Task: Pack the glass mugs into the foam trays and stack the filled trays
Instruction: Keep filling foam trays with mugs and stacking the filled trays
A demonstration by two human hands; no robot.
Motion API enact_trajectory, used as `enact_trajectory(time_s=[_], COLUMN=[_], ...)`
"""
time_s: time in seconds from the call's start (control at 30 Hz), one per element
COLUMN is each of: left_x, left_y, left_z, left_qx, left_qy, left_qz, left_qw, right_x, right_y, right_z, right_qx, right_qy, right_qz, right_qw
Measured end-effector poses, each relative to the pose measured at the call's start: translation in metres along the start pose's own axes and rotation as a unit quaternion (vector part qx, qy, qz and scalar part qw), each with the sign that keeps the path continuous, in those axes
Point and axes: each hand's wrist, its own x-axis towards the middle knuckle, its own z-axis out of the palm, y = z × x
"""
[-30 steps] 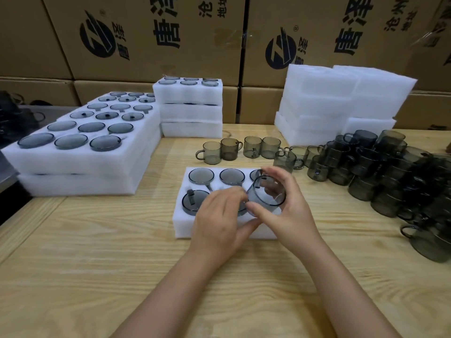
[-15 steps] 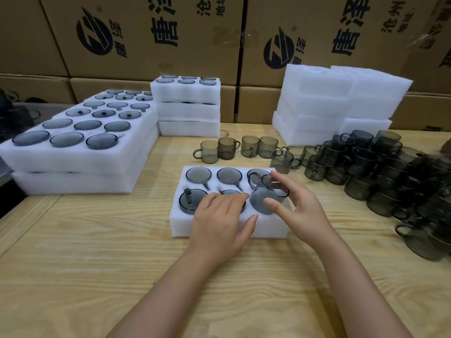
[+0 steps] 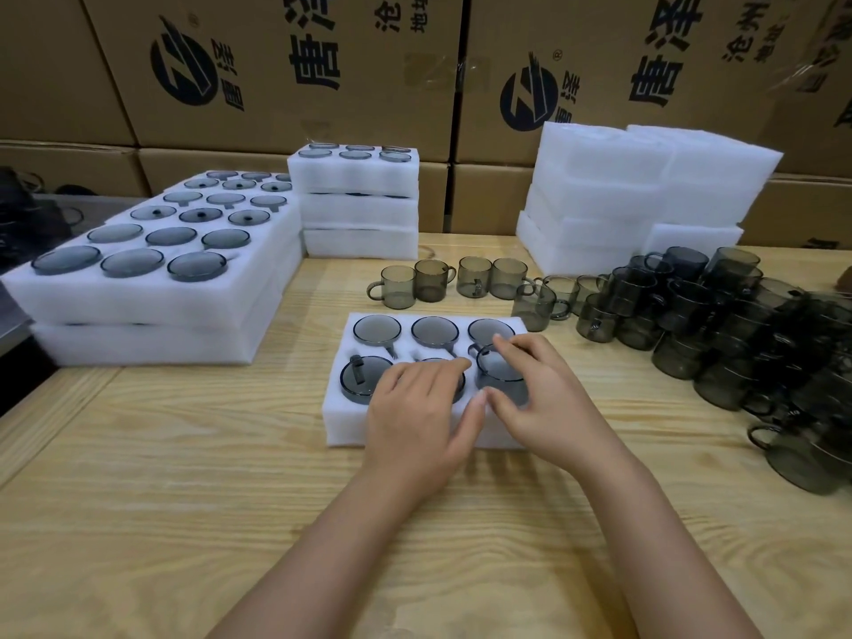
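A white foam tray (image 3: 336, 424) lies mid-table with smoky grey glass mugs sunk in its slots. The front right mug (image 3: 501, 370) sits in its slot, rim still a little proud. My right hand (image 3: 551, 405) holds it, fingers over the far rim and thumb at the near side. My left hand (image 3: 424, 410) lies flat on the front middle mug, which it mostly hides. The front left mug (image 3: 362, 380) shows its handle on top.
Filled trays are stacked at left (image 3: 152, 292) and at the back (image 3: 359, 196). Empty foam trays (image 3: 645, 191) are piled back right. A short row of loose mugs (image 3: 428, 281) stands behind the tray; a big heap of mugs (image 3: 737, 329) fills the right side. Cardboard boxes form the back wall.
My right hand brought the mug down from above the tray into the front right slot. My left hand flattened onto the front middle mug.
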Motion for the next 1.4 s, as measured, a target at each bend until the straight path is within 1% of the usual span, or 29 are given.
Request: enact_trajectory(time_s=[0.07,0.13,0.2,0.23,0.27,0.3,0.33,0.37,0.4,0.47,0.53,0.63,0.7,0.77,0.83,0.9,0.93,0.97,1.0,1.03,1.07,1.1,1.13,1.2,1.23,1.3,1.33,1.37,1.4], left_x=[0.006,0.018,0.034,0.043,0.054,0.062,0.069,0.072,0.073,0.068,0.065,0.065,0.064,0.060,0.053,0.042,0.034,0.027,0.020,0.015,0.014,0.015,0.016,0.016,0.015,0.013,0.012,0.011,0.011], left_y=[0.007,0.014,0.020,0.023,0.025,0.026,0.026,0.024,0.021,0.015,0.014,0.015,0.016,0.019,0.023,0.022,0.015,0.003,-0.013,-0.030,-0.046,-0.059,-0.071,-0.087,-0.094,-0.105,-0.110,-0.114,-0.117], left_z=[-0.004,-0.006,-0.006,-0.004,-0.001,0.004,0.009,0.015,0.021,0.031,0.037,0.037,0.037,0.037,0.035,0.023,0.016,0.010,0.004,-0.003,-0.012,-0.020,-0.026,-0.032,-0.032,-0.032,-0.032,-0.032,-0.031], left_qx=[-0.054,-0.109,-0.149,-0.178,-0.210,-0.242,-0.267,-0.273,-0.251,-0.150,-0.092,-0.092,-0.069,-0.022,0.056,0.120,0.134,0.132,0.111,0.067,-0.009,-0.102,-0.187,-0.287,-0.324,-0.403,-0.439,-0.465,-0.480], left_qy=[-0.011,-0.017,-0.024,-0.038,-0.066,-0.103,-0.148,-0.201,-0.256,-0.331,-0.347,-0.351,-0.347,-0.322,-0.268,-0.182,-0.118,-0.039,0.040,0.096,0.129,0.146,0.165,0.222,0.249,0.290,0.302,0.306,0.305], left_qz=[-0.064,-0.114,-0.117,-0.108,-0.093,-0.077,-0.071,-0.080,-0.094,-0.102,-0.098,-0.116,-0.121,-0.124,-0.103,-0.043,-0.004,0.033,0.052,0.045,0.011,-0.040,-0.100,-0.222,-0.282,-0.393,-0.432,-0.455,-0.468], left_qw=[0.996,0.987,0.981,0.977,0.971,0.962,0.950,0.937,0.929,0.926,0.928,0.925,0.927,0.938,0.956,0.975,0.984,0.990,0.992,0.992,0.992,0.983,0.963,0.905,0.868,0.774,0.728,0.695,0.676], right_x=[-0.001,0.000,0.009,0.018,0.029,0.041,0.052,0.060,0.065,0.066,0.065,0.067,0.067,0.066,0.065,0.064,0.062,0.061,0.060,0.059,0.059,0.059,0.059,0.060,0.061,0.063,0.064,0.066,0.067], right_y=[0.001,0.002,0.000,0.001,0.002,0.006,0.008,0.011,0.013,0.020,0.027,0.030,0.030,0.029,0.027,0.023,0.022,0.021,0.019,0.017,0.015,0.013,0.011,0.009,0.009,0.007,0.004,0.000,-0.005], right_z=[-0.001,-0.007,-0.014,-0.016,-0.018,-0.016,-0.014,-0.010,-0.005,0.009,0.019,0.022,0.022,0.021,0.020,0.017,0.016,0.015,0.015,0.015,0.015,0.016,0.018,0.020,0.021,0.025,0.028,0.032,0.037], right_qx=[0.014,0.073,0.155,0.140,0.066,-0.027,-0.111,-0.162,-0.195,-0.256,-0.278,-0.287,-0.274,-0.259,-0.234,-0.197,-0.182,-0.171,-0.154,-0.134,-0.116,-0.104,-0.098,-0.104,-0.110,-0.117,-0.114,-0.106,-0.095], right_qy=[-0.006,0.004,0.059,0.077,0.067,0.026,-0.029,-0.079,-0.119,-0.183,-0.205,-0.209,-0.221,-0.234,-0.237,-0.224,-0.213,-0.203,-0.188,-0.173,-0.163,-0.159,-0.158,-0.162,-0.165,-0.172,-0.174,-0.174,-0.173], right_qz=[0.005,0.028,0.058,0.060,0.051,0.037,0.035,0.062,0.100,0.140,0.148,0.156,0.150,0.134,0.131,0.148,0.149,0.148,0.149,0.159,0.170,0.177,0.184,0.188,0.190,0.197,0.200,0.201,0.202], right_qw=[1.000,0.997,0.984,0.985,0.994,0.999,0.993,0.982,0.968,0.939,0.927,0.922,0.924,0.928,0.934,0.943,0.948,0.953,0.958,0.963,0.965,0.966,0.965,0.963,0.961,0.958,0.958,0.958,0.959])
